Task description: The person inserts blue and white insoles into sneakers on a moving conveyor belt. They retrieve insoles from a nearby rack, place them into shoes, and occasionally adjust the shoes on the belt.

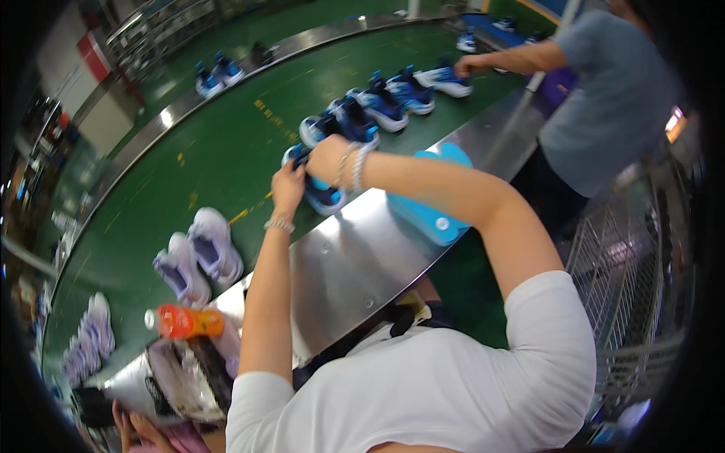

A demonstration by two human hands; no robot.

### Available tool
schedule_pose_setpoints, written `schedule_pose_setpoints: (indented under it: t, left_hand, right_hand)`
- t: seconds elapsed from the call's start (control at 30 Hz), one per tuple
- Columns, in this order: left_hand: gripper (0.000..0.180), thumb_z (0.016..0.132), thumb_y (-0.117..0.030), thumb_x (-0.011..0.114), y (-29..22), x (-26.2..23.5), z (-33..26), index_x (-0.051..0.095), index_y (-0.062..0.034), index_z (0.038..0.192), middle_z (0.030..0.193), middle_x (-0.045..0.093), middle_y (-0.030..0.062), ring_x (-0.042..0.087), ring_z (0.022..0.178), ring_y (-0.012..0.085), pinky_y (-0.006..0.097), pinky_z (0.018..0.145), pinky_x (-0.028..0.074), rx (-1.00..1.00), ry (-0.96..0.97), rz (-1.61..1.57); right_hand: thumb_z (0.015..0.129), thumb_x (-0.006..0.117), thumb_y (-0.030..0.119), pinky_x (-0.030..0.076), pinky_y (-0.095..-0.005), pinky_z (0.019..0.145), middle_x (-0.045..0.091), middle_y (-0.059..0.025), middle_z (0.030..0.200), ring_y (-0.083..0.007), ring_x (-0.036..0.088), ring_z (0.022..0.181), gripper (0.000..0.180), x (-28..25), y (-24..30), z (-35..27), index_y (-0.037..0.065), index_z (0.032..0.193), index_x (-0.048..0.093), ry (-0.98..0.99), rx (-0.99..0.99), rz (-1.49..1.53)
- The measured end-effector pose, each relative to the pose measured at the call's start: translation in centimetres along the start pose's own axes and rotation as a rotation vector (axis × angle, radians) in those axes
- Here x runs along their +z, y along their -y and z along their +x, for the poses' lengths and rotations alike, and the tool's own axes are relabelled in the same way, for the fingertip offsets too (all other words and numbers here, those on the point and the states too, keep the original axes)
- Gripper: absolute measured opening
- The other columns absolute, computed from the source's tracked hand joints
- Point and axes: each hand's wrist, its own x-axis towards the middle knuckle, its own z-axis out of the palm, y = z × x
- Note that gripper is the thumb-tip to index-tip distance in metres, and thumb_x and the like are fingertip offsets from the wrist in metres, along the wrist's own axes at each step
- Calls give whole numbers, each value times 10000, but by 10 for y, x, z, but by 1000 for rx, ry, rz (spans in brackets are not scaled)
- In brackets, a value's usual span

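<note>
Both my hands are at a blue sneaker (329,201) with a white sole, on the green conveyor belt (151,181) near its metal edge. My left hand (288,186) is closed, gripping the dark upper part at the shoe's far end. Over the shoe's opening, my right hand (329,160) has its fingers closed on the dark collar; the fingertips are partly hidden. Just beyond it stands another blue sneaker (352,122), in a row of several that runs off to the right. Light blue insoles (432,220) lie on the steel ledge (355,264) under my right forearm.
To the left, a pair of white-lavender sneakers (215,245) stands on the belt, with several more pale shoes (91,336) farther left. An orange drink bottle (189,322) lies by the ledge. At right, a co-worker (604,98) reaches to a sneaker. A wire rack (615,257) stands behind.
</note>
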Motion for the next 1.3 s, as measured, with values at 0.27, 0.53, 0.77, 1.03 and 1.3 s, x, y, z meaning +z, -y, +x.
schedule_pose_setpoints:
  t: [0.27, 0.53, 0.77, 1.03, 1.3]
  left_hand:
    - [272, 778, -216, 548, 9, 13, 16, 599, 4, 928, 829, 601, 237, 584, 801, 380, 419, 693, 463, -46, 106, 31]
    - [243, 804, -185, 516, 22, 9, 15, 613, -21, 955, 852, 618, 209, 603, 806, 336, 372, 716, 459, -255, 229, -172]
    - [268, 830, -245, 547, 26, 7, 8, 619, 3, 900, 744, 626, 108, 556, 678, 162, 303, 618, 430, -427, 214, -358]
    - [231, 828, -202, 546, 9, 12, 18, 646, -11, 912, 780, 638, 83, 552, 710, 129, 280, 643, 433, -482, 158, -525]
    - [276, 798, -203, 571, -11, 11, -15, 604, -13, 996, 930, 618, 137, 588, 858, 212, 324, 756, 461, -145, -274, -44]
  right_hand:
    - [752, 549, 160, 501, -342, 706, 654, -99, 912, -239, 627, 865, 191, 80, 5, 54, 95, 885, 669, 45, 260, 256]
    - [809, 474, 213, 489, -374, 763, 629, -177, 921, -298, 613, 868, 256, 143, 14, 97, 43, 858, 659, -128, 687, 745]
    - [836, 451, 198, 494, -361, 770, 614, -168, 989, -289, 607, 897, 253, 140, 18, 100, 54, 956, 622, -35, 667, 710]
    - [845, 425, 165, 499, -377, 753, 619, -185, 950, -300, 614, 870, 252, 148, 14, 104, 33, 918, 628, -65, 738, 787]
    - [842, 436, 101, 456, -381, 787, 556, -213, 1012, -320, 560, 932, 183, 109, 36, -19, 3, 940, 555, -656, 387, 957]
